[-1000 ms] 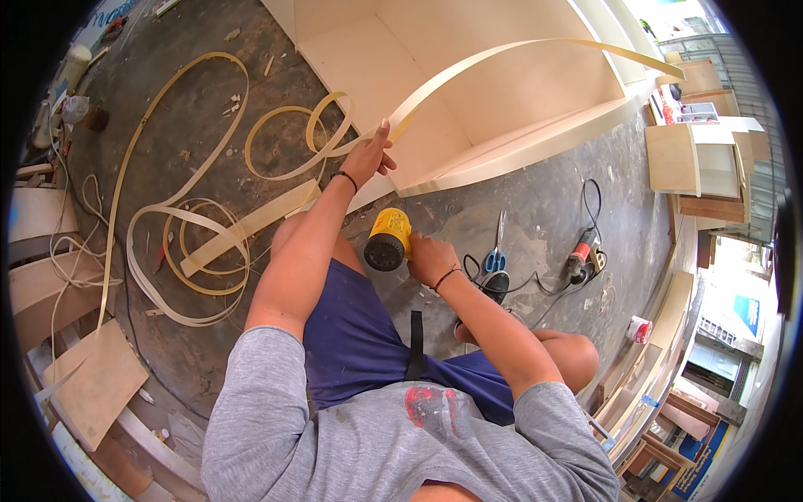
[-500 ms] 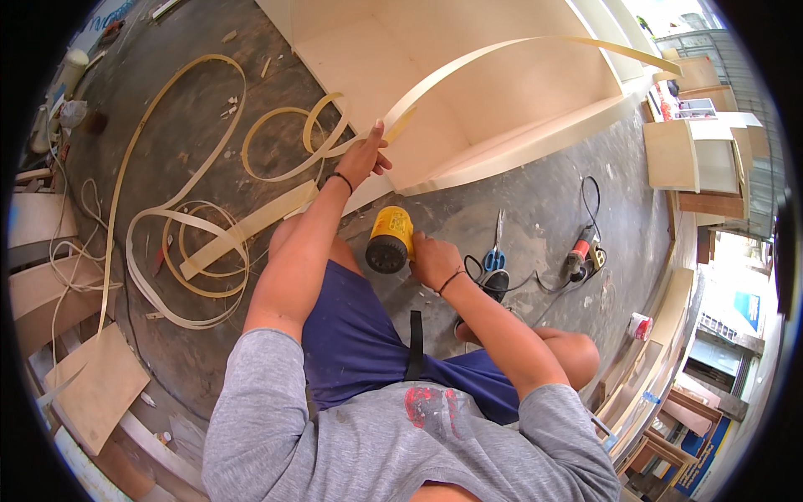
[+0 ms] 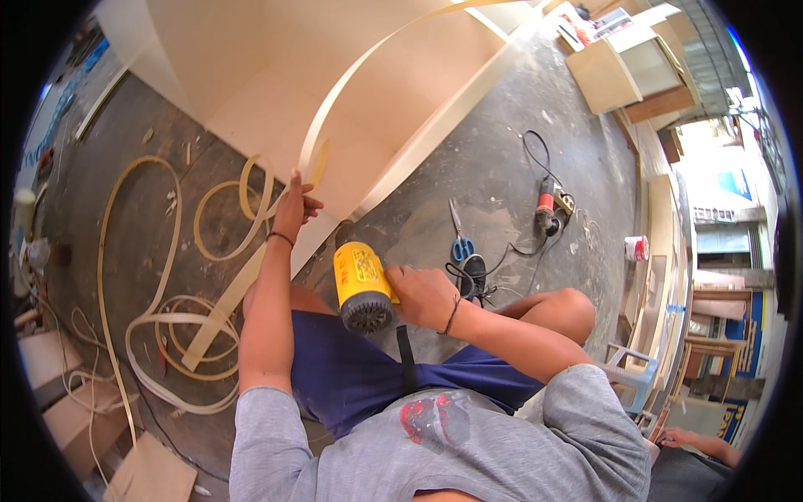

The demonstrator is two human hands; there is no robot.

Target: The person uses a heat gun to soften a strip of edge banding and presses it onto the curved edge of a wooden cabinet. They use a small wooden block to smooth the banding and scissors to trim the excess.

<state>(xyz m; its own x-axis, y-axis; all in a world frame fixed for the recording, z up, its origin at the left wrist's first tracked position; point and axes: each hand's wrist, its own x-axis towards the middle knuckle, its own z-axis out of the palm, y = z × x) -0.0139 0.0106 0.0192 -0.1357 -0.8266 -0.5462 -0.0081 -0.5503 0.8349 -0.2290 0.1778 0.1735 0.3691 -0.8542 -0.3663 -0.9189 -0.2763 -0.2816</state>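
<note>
My left hand (image 3: 295,203) grips a long pale edge-banding strip (image 3: 360,71) that arches up and over a large light plywood cabinet panel (image 3: 276,75). The hand presses the strip near the panel's lower edge. My right hand (image 3: 422,297) holds a yellow heat gun (image 3: 361,286) by its handle above my lap, its round black end turned toward the camera. I sit on the concrete floor in blue shorts.
Loose coils of banding strip (image 3: 180,309) lie on the floor at left. Blue-handled scissors (image 3: 460,243), a red and black power tool (image 3: 548,205) with cord, and a small white can (image 3: 636,248) lie at right. Plywood boxes (image 3: 623,71) stand at far right. Another person's hand (image 3: 686,438) shows at lower right.
The view has drawn closer to the work. My right hand has lifted the heat gun up toward the panel edge; my left hand stays on the strip.
</note>
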